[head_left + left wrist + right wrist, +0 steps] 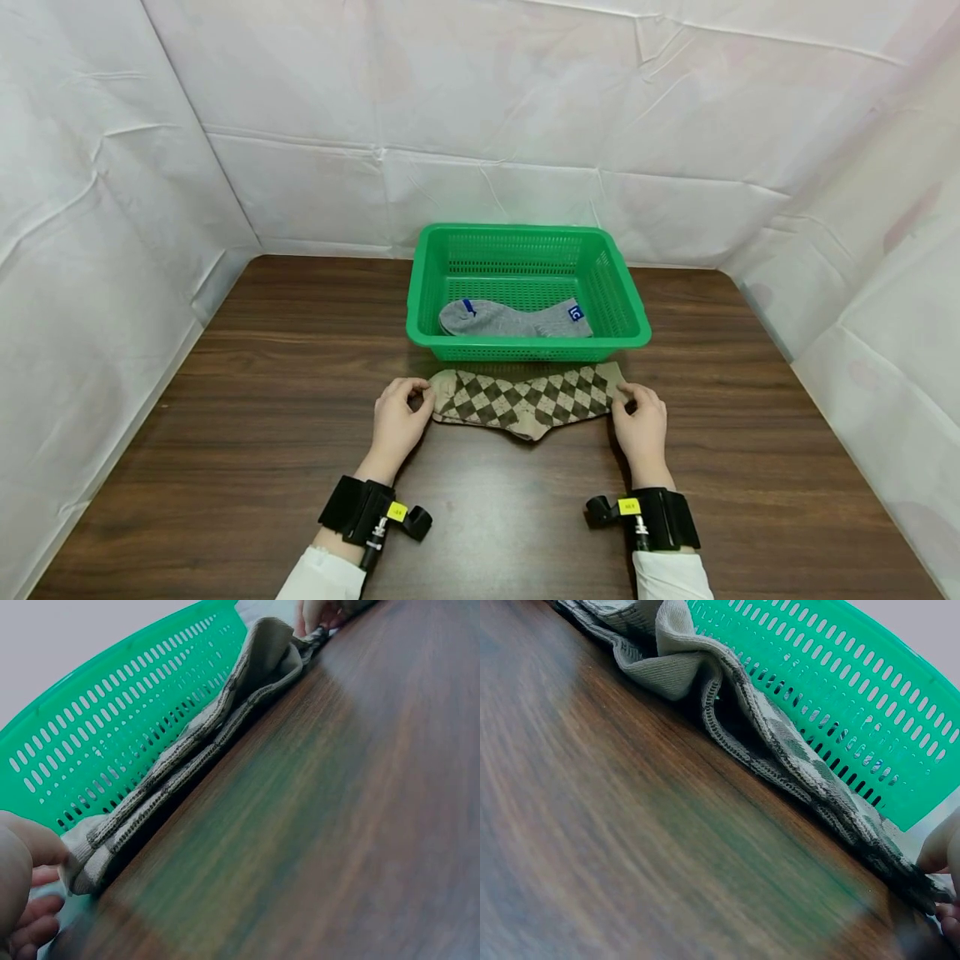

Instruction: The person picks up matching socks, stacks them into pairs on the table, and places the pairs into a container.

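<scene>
A pair of beige and dark argyle socks (525, 400), one laid over the other, stretches sideways before the green basket. My left hand (399, 417) pinches the left end between thumb and forefinger. At the opposite end, my right hand (642, 423) pinches the corner with its thumb and fingers. Two layers of the socks (161, 787) show in the left wrist view, the heel bulging toward me. In the right wrist view the fold at the heel (686, 667) stands out, and the right fingertips (937, 855) grip the far end.
A green plastic basket (528, 342) with slotted walls stands right behind the socks. Inside it lie grey socks (517, 320) with blue marks. The brown wooden table (225, 433) meets white cloth walls (487, 100) at the back and on both sides.
</scene>
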`<state>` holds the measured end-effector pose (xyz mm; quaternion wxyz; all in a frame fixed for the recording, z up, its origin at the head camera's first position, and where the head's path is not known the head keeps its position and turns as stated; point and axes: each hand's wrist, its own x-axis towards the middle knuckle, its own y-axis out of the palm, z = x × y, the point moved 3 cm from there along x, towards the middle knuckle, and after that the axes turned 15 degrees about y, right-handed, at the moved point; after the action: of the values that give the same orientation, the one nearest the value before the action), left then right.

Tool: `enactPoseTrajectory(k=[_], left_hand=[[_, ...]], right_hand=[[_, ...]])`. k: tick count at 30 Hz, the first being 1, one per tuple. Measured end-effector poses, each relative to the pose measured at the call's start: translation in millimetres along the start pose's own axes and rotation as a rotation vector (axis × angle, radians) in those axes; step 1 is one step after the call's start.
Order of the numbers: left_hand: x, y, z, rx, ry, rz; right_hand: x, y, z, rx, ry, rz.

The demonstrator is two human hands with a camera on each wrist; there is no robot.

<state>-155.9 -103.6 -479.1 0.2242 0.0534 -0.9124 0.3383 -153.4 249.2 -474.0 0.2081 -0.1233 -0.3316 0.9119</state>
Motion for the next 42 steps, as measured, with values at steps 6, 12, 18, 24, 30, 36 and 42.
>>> enactPoseTrajectory(k=[6,12,18,24,30,36,42], left_hand=[[-1.6,-0.1,-1.5,0.069,-0.05,0.096],[-1.7,0.9,-2.4,0.096,-0.019,0.154],[-1.5,2.6,-3.3,0.139,0.031,0.207],[-2.0,3.9,-5.1,0.106,0.099,0.226],[-1.6,4.2,-5.3,-0.018,0.11,0.203],[-0.3,3.7,-5.9,-0.124,0.11,0.189],[-1.5,6.3,-4.4,-0.298,0.032,0.199]], right_hand=[[0.4,-0.6,2.4,-0.085,0.003,0.04],[-0.8,-0.5,3.7,-0.113,0.026,0.053],[-1.5,-0.8,5.9,-0.123,0.047,0.034],[-1.2,-0.1,4.7,-0.211,0.039,0.074],[-3.4,0.9,4.2,-0.189,0.019,0.08],[-5.2,1.4,6.8,-0.117,0.049,0.072],[-4.2,3.2,9.4,-0.132,0.016,0.126]])
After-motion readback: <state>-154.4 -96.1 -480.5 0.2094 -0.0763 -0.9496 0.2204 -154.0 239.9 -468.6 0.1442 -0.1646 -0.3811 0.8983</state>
